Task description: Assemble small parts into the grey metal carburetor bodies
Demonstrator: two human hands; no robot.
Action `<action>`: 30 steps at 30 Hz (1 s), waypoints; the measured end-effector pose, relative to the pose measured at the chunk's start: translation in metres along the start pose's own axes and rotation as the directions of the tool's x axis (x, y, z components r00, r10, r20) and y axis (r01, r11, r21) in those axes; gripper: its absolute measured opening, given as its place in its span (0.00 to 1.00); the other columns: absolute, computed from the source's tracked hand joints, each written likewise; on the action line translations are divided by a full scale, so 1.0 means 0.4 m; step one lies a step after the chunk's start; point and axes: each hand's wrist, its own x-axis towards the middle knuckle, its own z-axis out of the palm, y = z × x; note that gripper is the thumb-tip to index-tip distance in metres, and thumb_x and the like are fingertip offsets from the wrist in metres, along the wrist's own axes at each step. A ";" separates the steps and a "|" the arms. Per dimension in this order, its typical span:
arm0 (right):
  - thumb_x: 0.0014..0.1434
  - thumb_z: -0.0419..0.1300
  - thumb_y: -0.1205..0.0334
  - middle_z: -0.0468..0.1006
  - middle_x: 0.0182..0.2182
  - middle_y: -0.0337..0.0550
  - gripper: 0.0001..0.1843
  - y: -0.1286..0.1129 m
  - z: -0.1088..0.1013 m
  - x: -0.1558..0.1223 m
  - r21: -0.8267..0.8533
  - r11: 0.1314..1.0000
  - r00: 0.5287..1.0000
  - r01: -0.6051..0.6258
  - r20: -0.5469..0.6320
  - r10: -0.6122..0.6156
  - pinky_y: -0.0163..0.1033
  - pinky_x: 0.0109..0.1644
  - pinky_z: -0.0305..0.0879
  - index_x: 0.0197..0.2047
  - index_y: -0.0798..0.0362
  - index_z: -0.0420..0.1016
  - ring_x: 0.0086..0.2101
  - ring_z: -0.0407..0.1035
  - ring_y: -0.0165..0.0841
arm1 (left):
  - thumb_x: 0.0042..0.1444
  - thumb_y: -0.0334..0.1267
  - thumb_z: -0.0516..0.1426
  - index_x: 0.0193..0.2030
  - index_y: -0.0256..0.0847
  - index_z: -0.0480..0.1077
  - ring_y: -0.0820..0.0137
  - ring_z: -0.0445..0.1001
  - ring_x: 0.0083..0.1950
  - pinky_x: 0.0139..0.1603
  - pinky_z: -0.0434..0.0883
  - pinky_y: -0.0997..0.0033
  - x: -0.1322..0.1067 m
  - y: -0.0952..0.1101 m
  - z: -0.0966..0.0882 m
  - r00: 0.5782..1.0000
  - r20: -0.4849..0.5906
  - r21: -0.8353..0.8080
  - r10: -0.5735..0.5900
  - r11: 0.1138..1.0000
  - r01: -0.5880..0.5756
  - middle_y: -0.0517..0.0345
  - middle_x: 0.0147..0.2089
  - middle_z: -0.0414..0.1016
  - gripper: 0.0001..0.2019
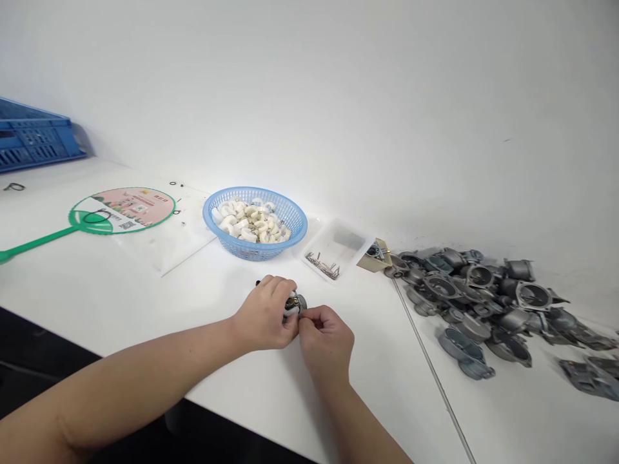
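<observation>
My left hand (267, 314) is closed around a small metal carburetor (300, 301) above the white table, its fingers hiding much of it. A white curved float (291, 312) shows in the carburetor beside a bit of brass colour. Against the near right side of this part, my right hand (327, 336) has its thumb and forefinger pinched together. Whatever sits between those fingertips is too small or too hidden to make out.
Beyond the hands stand a blue basket (255, 251) of white floats, a clear tray (333, 233) with small metal pins and a yellowish box (376, 261). Metal castings (476, 325) are heaped at right. A green-rimmed fan (123, 209) and blue crate (39, 138) are left.
</observation>
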 end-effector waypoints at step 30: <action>0.42 0.59 0.60 0.74 0.20 0.37 0.11 -0.038 0.007 -0.016 -0.025 0.995 0.994 -0.098 -0.045 0.097 0.35 0.25 0.60 0.32 0.52 0.70 0.20 0.64 0.30 | 0.43 0.34 0.53 0.42 0.40 0.59 0.61 0.68 0.36 0.35 0.68 0.61 0.003 -0.012 -0.018 0.984 0.081 -0.054 -0.159 0.985 0.164 0.51 0.35 0.69 0.16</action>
